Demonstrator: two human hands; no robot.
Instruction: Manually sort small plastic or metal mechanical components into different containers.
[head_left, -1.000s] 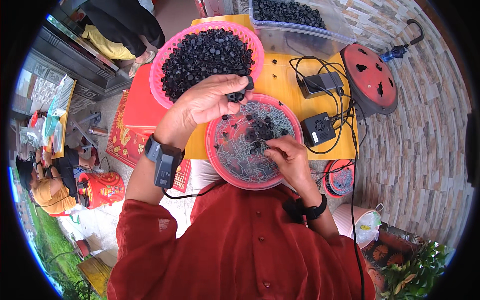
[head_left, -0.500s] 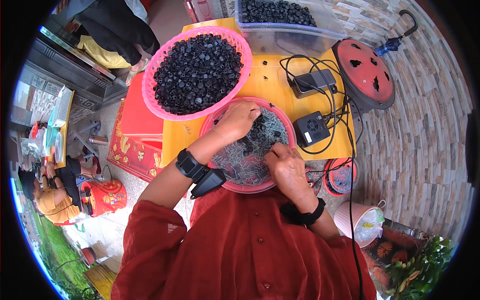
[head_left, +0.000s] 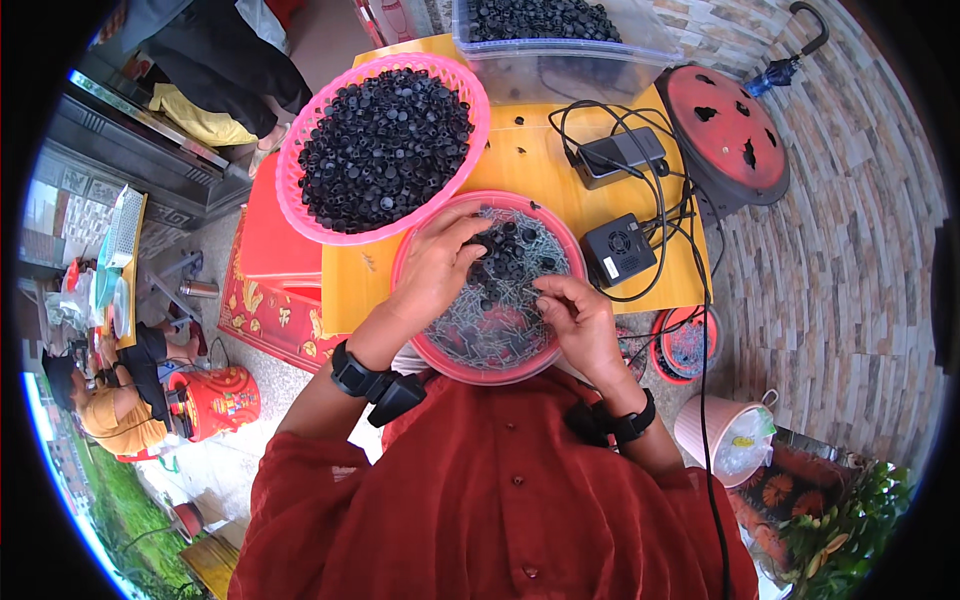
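A pink round bowl (head_left: pixel 398 268) stands at the near edge of the yellow table, filled with thin grey screws (head_left: pixel 462 330) and a heap of small black plastic caps (head_left: pixel 500 262). My left hand (head_left: pixel 437 265) reaches over the bowl's left side. Its thumb and fingers are apart beside the black caps, and no object shows between them. Over the right side of the bowl is my right hand (head_left: pixel 580 318), thumb and forefinger pinched together just above the screws. Anything in that pinch is too small to make out.
Behind the bowl, a pink basket (head_left: pixel 480 125) holds many black caps. A clear plastic tub (head_left: pixel 560 75) with more caps stands at the back. Black boxes (head_left: pixel 618 250) with tangled cables (head_left: pixel 655 190) lie right. A red stool (head_left: pixel 730 130) is beyond; people sit and stand left.
My left hand has drawn back toward the left of the bowl and its fingers have spread. My right hand has lifted from the screws, its fingertips now pinched in view.
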